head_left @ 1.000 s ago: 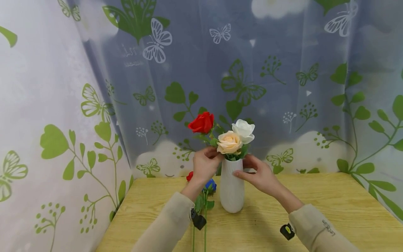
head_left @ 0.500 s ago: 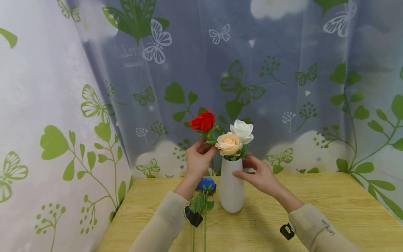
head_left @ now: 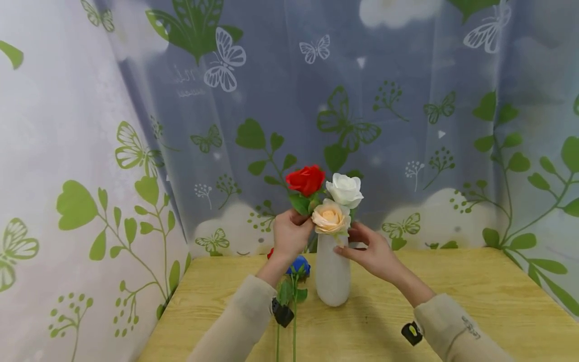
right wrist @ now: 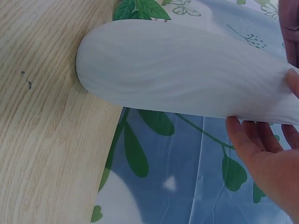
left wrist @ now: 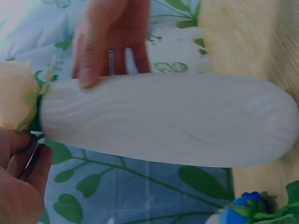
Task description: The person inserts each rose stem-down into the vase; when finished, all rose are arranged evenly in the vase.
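A white vase (head_left: 333,271) with a rippled surface stands upright on the table. My right hand (head_left: 375,251) holds it near the top, thumb in front and fingers behind. At the vase's left rim, my left hand (head_left: 291,236) pinches the stem of a red rose (head_left: 306,180); the stem's lower end is hidden. A white rose (head_left: 345,190) and a peach rose (head_left: 331,217) stand in the vase, the peach one leaning forward over the rim. The left wrist view shows the left fingers (left wrist: 28,163) close beside the peach rose (left wrist: 16,95).
Left of the vase, a blue rose (head_left: 299,265) lies on the wooden table (head_left: 407,301), its long stem pointing toward me. Part of another red flower (head_left: 270,253) peeks out behind the left wrist. A patterned curtain (head_left: 398,125) hangs behind the table.
The red rose and left hand dip and shift right, closer to the other blooms. The peach rose tips lower and forward. My right hand keeps its place on the vase.
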Available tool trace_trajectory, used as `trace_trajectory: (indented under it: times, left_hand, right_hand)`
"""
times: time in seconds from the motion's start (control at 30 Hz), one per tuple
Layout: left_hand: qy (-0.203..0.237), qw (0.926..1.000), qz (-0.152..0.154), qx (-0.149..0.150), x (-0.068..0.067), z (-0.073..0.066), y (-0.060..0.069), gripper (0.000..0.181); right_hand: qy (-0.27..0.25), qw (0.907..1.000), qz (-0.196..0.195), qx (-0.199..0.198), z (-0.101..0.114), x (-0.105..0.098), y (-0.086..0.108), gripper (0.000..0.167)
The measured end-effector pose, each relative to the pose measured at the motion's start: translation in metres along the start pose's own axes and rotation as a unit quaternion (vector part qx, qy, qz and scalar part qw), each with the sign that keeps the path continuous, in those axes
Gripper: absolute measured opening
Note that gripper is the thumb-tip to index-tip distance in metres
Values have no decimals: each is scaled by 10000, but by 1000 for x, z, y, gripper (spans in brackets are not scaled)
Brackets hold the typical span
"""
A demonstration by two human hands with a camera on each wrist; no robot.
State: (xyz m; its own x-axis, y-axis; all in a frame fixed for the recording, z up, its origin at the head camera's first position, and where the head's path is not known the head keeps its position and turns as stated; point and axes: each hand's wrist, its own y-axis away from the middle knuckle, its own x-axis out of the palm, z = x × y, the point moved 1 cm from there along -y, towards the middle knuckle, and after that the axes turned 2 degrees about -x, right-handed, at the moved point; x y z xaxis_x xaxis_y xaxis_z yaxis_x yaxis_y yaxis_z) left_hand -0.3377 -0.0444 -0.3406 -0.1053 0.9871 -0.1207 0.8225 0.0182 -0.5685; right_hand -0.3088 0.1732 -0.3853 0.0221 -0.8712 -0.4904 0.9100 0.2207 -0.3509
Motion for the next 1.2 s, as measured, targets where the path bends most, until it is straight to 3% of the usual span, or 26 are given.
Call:
trace_trajectory:
  times: [0.1, 0.27, 0.6, 0.77, 0.93, 1.2]
  left_hand:
    - [-296, 9994, 183, 63, 1, 4, 1, 19]
    - [-415, 9982, 407, 163, 3, 9, 1, 27]
    - [-674, 9969, 315, 258, 2, 6, 4, 40]
    - [-660, 9968, 450, -35, 0, 8, 6, 36]
    - [-413, 9965, 641, -355, -1, 10, 7, 16]
    - [146, 9917, 1106, -637, -12, 15, 13, 29]
  right_hand:
    - [41, 10000, 10, 40, 0, 0, 0, 74]
    - [49, 10000, -16, 4, 0, -1, 0, 74]
    - [7, 10000, -21, -81, 2, -1, 0, 72]
    - [-17, 10000, -11, -46, 1, 1, 1, 72]
    - [-47, 10000, -4, -48, 1, 1, 2, 72]
    - [-40, 10000, 33, -42, 1, 0, 1, 72]
